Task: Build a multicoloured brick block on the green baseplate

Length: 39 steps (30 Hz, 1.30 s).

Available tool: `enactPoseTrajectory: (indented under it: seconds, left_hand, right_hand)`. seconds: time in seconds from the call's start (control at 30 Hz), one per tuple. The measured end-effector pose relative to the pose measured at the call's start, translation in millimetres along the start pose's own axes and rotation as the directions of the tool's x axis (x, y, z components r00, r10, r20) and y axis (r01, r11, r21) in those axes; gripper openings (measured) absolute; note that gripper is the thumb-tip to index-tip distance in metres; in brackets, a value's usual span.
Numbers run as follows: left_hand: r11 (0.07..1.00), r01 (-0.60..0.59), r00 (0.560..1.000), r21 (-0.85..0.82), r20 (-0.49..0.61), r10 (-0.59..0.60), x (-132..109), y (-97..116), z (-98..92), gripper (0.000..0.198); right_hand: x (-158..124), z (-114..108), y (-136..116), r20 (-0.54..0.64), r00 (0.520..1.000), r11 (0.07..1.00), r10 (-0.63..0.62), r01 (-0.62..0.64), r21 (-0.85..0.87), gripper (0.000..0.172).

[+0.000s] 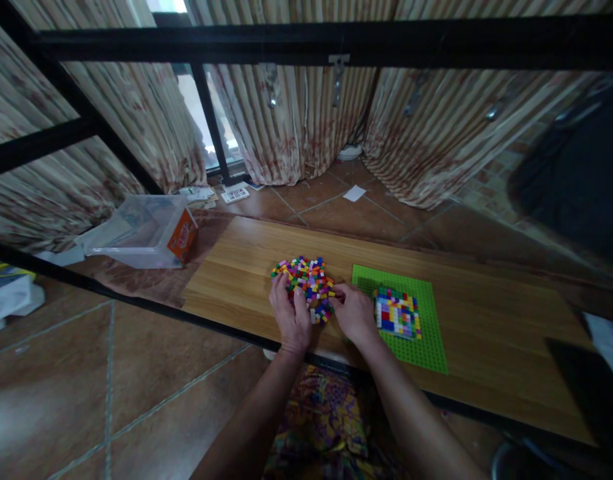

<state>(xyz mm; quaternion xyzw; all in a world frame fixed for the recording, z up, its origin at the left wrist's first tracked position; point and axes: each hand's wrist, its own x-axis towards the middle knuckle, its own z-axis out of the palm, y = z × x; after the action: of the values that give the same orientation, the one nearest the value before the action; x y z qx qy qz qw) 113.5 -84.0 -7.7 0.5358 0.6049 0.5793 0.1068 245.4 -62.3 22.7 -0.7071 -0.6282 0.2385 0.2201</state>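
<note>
A heap of small coloured bricks [306, 277] lies on a low wooden board [236, 273]. My left hand [290, 313] rests at the heap's near left side, fingers curled onto the bricks. At the near right side my right hand [353, 310] has its fingertips bent into the pile. What either hand holds is hidden. To the right of my right hand lies a green baseplate [416, 347] with a square patch of mixed-colour bricks [397, 313] built on it.
A clear plastic box [136, 233] with an orange carton [182, 235] stands on the tiled floor at the left. Black metal frame bars [306, 43] cross the view above. Curtains hang behind. Papers [235, 194] lie on the floor. A dark object [591, 393] sits at the board's right end.
</note>
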Motion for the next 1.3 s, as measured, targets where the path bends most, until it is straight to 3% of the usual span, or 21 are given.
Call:
enactPoseTrajectory:
  seconds: [0.13, 0.23, 0.33, 0.43, 0.53, 0.7, 0.87, 1.3]
  left_hand:
    - [1.000, -0.020, 1.000, -0.010, 0.016, 0.020, -0.6, 0.9, -6.8, 0.040]
    - [0.999, -0.050, 0.998, 0.007, 0.044, 0.049, -3.0, 0.5, -14.1, 0.039]
    - [0.996, -0.077, 0.993, 0.035, 0.090, 0.074, -7.6, 0.0, -22.1, 0.038]
    - [0.994, -0.101, 0.987, 0.043, 0.131, 0.094, -13.0, -0.4, -28.6, 0.038]
    - [0.990, -0.139, 0.976, 0.034, 0.176, 0.131, -16.8, -1.4, -32.7, 0.040]
    - [0.971, -0.235, 0.940, 0.048, 0.265, 0.214, -18.6, -1.9, -33.7, 0.044]
    - [0.951, -0.304, 0.903, 0.064, 0.337, 0.266, -17.3, 1.6, -32.8, 0.048]
    - [0.948, -0.301, 0.882, 0.105, 0.409, 0.235, -15.1, 3.4, -26.3, 0.035]
  right_hand:
    - [-6.9, -3.5, 2.4, -0.075, 0.997, 0.998, -0.025, 0.030, 0.061, 0.021]
    - [-19.1, -8.0, 7.1, -0.098, 0.981, 0.977, -0.168, 0.179, 0.118, 0.027]
    - [-30.6, -9.5, 9.9, -0.011, 0.936, 0.928, -0.352, 0.351, 0.125, 0.032]
    - [-34.9, -7.0, 10.0, 0.096, 0.897, 0.902, -0.432, 0.428, 0.065, 0.042]
    - [-32.3, -4.4, 9.4, 0.177, 0.877, 0.893, -0.447, 0.450, 0.022, 0.047]
    - [-24.8, -5.9, 9.7, 0.231, 0.865, 0.887, -0.446, 0.462, -0.015, 0.037]
    - [-23.8, -7.4, 11.5, 0.168, 0.880, 0.890, -0.445, 0.455, -0.030, 0.033]
    - [-23.8, -0.7, 15.6, 0.099, 0.880, 0.885, -0.464, 0.465, 0.020, 0.022]
